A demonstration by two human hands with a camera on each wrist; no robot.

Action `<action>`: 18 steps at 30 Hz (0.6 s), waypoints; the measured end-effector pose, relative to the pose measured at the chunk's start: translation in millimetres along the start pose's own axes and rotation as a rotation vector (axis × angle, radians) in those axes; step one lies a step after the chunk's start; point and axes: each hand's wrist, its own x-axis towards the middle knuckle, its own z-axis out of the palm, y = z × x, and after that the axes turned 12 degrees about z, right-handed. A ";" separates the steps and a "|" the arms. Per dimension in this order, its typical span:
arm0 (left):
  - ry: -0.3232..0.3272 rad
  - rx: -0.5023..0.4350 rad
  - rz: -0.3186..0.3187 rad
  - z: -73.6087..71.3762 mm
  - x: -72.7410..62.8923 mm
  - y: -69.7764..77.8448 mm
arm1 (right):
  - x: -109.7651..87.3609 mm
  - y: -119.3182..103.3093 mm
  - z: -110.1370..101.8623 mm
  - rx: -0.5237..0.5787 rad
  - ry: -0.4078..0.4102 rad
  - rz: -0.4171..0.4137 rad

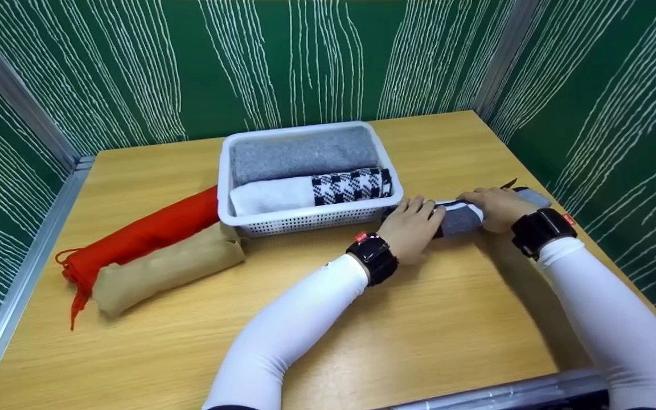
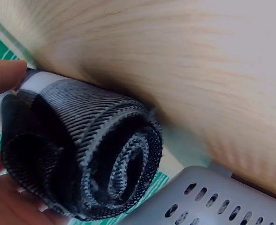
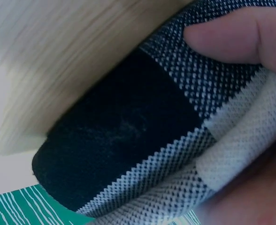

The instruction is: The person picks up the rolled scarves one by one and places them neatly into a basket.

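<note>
A rolled-up scarf (image 1: 460, 221) in black, grey and white check lies along the right part of the table, beside the basket. Around its left end curls my left hand (image 1: 412, 232); my right hand (image 1: 494, 209) grips it closer to the table's right edge. The left wrist view shows the spiral end of the scarf (image 2: 124, 154), with the left thumb (image 2: 6, 77) on one side and fingers on the other. In the right wrist view, the right thumb (image 3: 232, 40) presses on the woven cloth (image 3: 124, 126) of the roll's other end.
A white plastic basket (image 1: 311, 219) holds a grey rolled cloth (image 1: 305, 154) and a white roll with black-and-white pattern (image 1: 311, 191). Left of it lie a red roll (image 1: 146, 233) with loose strings and a beige roll (image 1: 174, 267). Green walls (image 1: 328, 62) bound the wooden table (image 1: 191, 353).
</note>
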 end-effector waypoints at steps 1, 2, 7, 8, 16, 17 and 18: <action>-0.006 -0.004 -0.006 0.2 0.7 0.3 | -0.5 -0.4 -0.8 -0.001 -0.007 -0.003; -0.013 -0.009 -0.013 0.7 1.5 0.7 | -0.8 -0.6 -1.2 -0.001 -0.012 -0.008; -0.015 -0.009 -0.036 3.1 3.7 2.9 | -2.3 -0.5 -1.7 0.010 -0.034 -0.020; -0.010 -0.003 -0.039 3.9 3.7 3.4 | -2.8 -0.8 -2.1 0.010 -0.038 -0.023; 0.032 0.118 -0.051 14.4 7.8 6.9 | -6.0 -3.9 -6.0 -0.002 -0.039 -0.041; 0.037 0.136 -0.053 15.5 8.3 7.1 | -6.2 -3.6 -5.9 -0.004 -0.032 -0.048; 0.042 0.144 -0.053 16.6 8.7 7.3 | -6.3 -3.4 -5.5 -0.003 -0.028 -0.051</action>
